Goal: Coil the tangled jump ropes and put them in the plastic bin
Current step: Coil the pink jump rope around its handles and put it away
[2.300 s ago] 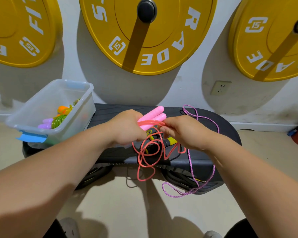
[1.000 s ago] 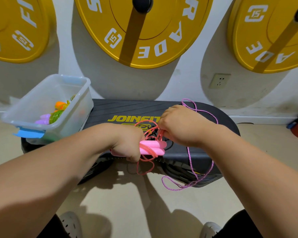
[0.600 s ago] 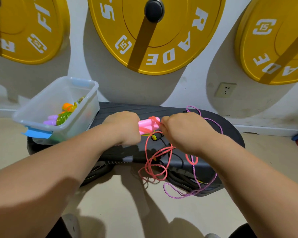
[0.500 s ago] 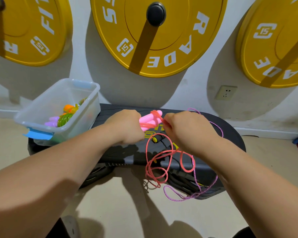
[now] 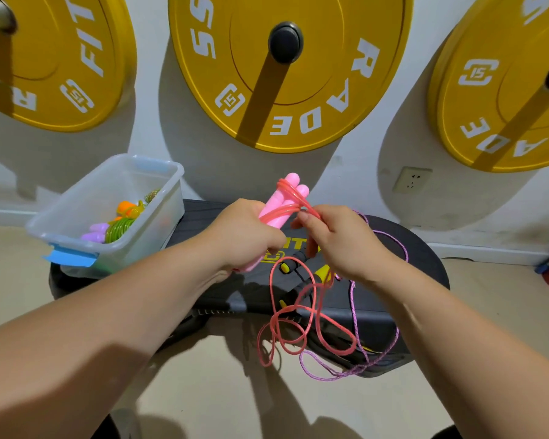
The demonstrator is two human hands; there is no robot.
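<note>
bin (image 5: 146,236) on left end of platform (image 5: 419,248) | ropes (image 5: 276,207) right of bin | plates (image 5: 314,74) behind

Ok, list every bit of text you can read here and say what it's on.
"55", "RADE", "15" badge: middle yellow weight plate.
"FIT", "R", "15" badge: left yellow weight plate, rest cut off.
"15" badge, "ADE": right yellow weight plate, rest cut off.
"IT": black step platform, leading letters hidden behind the left hand.
Yellow logo below it: too hidden to read.
</note>
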